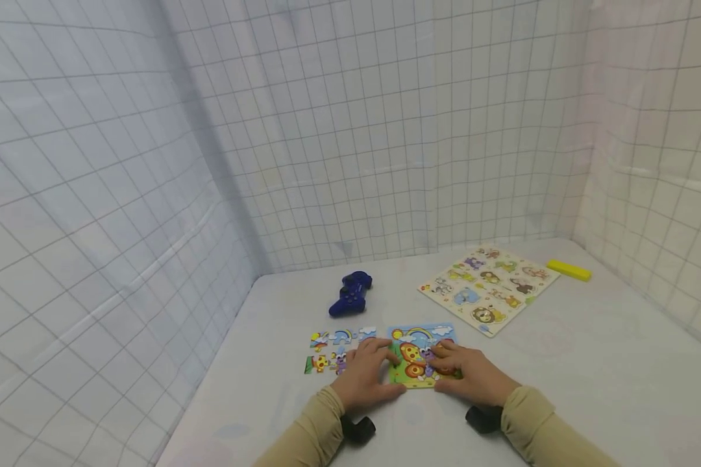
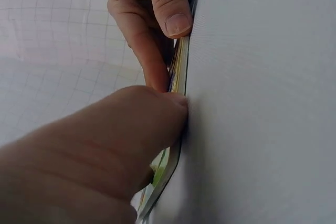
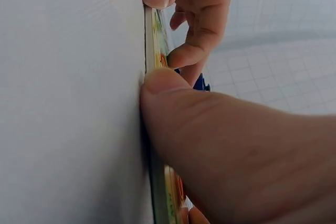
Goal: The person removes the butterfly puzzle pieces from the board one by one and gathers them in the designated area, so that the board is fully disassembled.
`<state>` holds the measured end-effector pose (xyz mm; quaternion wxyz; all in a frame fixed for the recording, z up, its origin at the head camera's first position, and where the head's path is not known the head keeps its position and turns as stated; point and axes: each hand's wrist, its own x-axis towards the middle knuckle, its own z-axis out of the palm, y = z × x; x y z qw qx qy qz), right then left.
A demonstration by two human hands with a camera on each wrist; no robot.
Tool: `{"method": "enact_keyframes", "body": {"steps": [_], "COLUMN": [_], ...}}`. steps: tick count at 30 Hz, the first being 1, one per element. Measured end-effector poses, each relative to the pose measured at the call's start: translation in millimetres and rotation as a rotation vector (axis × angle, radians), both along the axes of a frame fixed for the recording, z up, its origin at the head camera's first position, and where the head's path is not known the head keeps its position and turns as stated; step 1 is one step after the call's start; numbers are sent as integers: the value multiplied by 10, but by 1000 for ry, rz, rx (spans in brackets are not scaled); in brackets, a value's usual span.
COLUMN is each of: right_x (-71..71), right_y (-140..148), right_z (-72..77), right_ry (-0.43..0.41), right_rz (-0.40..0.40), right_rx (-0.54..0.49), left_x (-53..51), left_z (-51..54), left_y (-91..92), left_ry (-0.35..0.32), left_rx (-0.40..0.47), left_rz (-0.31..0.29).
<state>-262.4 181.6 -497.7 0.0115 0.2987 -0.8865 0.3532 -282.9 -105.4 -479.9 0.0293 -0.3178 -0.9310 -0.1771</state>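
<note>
A small jigsaw puzzle [image 1: 413,353] with a rainbow and cartoon animals lies flat on the white table. My left hand [image 1: 369,373] holds its lower left corner, thumb on the near edge and bent fingers on the left side. Across from it, my right hand [image 1: 473,373] holds the right side, fingers over the picture and thumb on the near edge. Both wrist views show the thumbs against the board's edge [image 2: 184,61]. Left of the board lie several loose jigsaw pieces [image 1: 321,363], partly hidden by my left hand.
Behind the loose pieces rests a blue game controller [image 1: 352,295]. A larger animal puzzle board [image 1: 485,285] lies at the back right, with a yellow bar [image 1: 569,270] beside it. Gridded white curtains [image 1: 374,130] surround the table at the back and sides.
</note>
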Motion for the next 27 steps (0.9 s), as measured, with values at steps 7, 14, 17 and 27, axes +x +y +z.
{"method": "enact_keyframes", "body": {"steps": [7, 14, 17, 27], "right_x": [-3, 19, 29, 21], "right_y": [-5, -14, -16, -5], "right_z": [-11, -16, -14, -8], "right_ry": [-3, -2, -5, -11], "right_rz": [-3, -2, -1, -4], "right_rx": [-1, 0, -1, 11], "left_x": [-17, -21, -23, -20], "left_z": [-16, -16, -14, -8], "left_y": [3, 10, 8, 10], "left_ry": [36, 0, -7, -54], "left_rx": [-39, 30, 59, 115], "left_rz": [11, -5, -13, -51]}}
